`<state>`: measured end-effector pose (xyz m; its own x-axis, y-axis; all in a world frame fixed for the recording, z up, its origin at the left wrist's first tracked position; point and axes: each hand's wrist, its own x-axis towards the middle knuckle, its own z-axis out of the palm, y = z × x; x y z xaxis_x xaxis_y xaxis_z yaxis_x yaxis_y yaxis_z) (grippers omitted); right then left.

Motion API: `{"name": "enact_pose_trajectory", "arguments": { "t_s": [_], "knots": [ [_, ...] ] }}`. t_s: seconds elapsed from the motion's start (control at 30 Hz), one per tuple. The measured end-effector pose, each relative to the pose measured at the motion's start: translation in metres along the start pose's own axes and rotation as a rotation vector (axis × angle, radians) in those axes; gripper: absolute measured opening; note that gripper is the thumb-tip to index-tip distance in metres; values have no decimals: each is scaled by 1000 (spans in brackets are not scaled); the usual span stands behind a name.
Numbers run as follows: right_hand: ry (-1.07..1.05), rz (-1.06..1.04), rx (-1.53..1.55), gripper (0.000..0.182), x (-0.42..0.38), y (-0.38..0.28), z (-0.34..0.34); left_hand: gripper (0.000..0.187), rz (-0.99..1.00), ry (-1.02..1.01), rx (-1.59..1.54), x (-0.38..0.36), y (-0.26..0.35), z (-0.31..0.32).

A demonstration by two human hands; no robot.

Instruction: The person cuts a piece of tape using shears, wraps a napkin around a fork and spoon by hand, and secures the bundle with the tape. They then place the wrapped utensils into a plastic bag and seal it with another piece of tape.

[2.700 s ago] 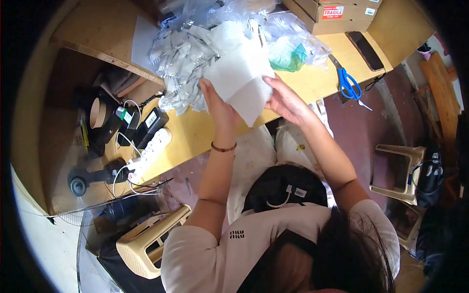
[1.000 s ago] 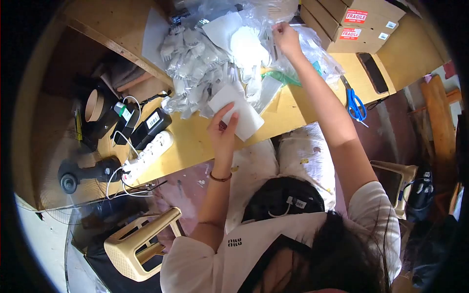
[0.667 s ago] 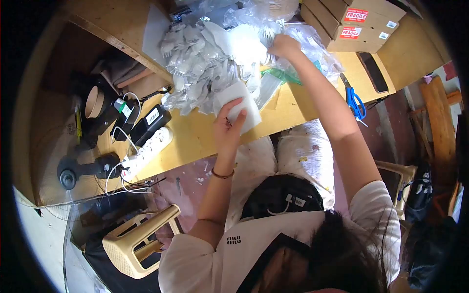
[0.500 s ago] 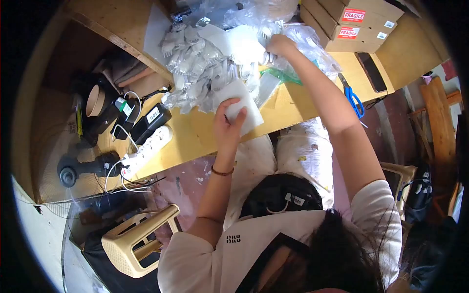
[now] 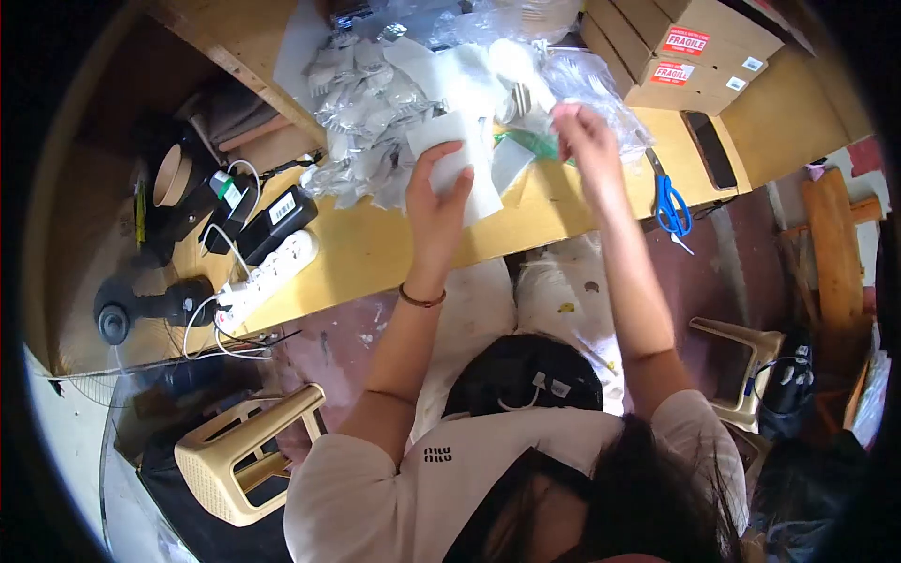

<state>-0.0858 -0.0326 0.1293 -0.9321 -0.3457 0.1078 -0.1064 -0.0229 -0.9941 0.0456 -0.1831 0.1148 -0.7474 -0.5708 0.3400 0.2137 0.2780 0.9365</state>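
Left hand: raised over the near edge of the bench, fingers and thumb closed on a white pouch, thumb across its lower face. A bracelet sits on the wrist.

White pouch: held upright and slightly tilted above the bench, just in front of the packet heap; its lower corner hangs near the bench edge.

Right hand: lifted just right of the pouch, not touching it, fingers drawn together at the top. A pale blurred piece shows just above the fingertips; whether the hand pinches it cannot be told.

Packet heap: clear and silvery wrapped items piled on the bench behind both hands, with white sheets and a green scrap mixed in.

Cartons: stacked at the far right of the bench, red "FRAGILE" labels on them.

Phone: dark, flat on the bench just in front of the cartons.

Scissors: blue handles, at the bench edge right of the right arm.

Power strip: white, left on the bench, cords trailing off it; black adapter beside it.

Tape roll: brown, far left.

Fan: lower left, beside the bench.

Stools: beige plastic, one lower left, another at lower right on the floor.
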Motion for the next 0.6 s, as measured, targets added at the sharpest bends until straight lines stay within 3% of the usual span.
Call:
{"name": "enact_pose_trajectory", "arguments": {
  "t_s": [0.07,0.17,0.23,0.33,0.37,0.43,0.5,0.53,0.6],
  "knots": [
    [5,12,196,19,-43,0,20,26,-25,-13,-73,1,-4,9],
    [56,134,310,12,-74,10,36,27,-158,76,-433,-1,-8,32],
    [128,101,379,11,-80,20,44,29,-129,54,-268,-4,3,37],
    [11,99,248,10,-83,26,47,31,-128,87,-219,-5,-6,40],
    [-40,111,144,13,-81,24,42,31,-137,109,-235,-5,-11,41],
    [52,-235,-102,15,-56,29,28,31,-192,126,-342,-6,-12,35],
    [193,-308,-211,15,-14,9,4,31,-229,142,-353,-8,-14,26],
    [284,-434,-368,13,10,0,-10,31,-236,148,-310,-10,-17,19],
    [329,-464,-800,13,71,28,-55,31,-236,131,-250,-15,-27,9]
  ]
}}
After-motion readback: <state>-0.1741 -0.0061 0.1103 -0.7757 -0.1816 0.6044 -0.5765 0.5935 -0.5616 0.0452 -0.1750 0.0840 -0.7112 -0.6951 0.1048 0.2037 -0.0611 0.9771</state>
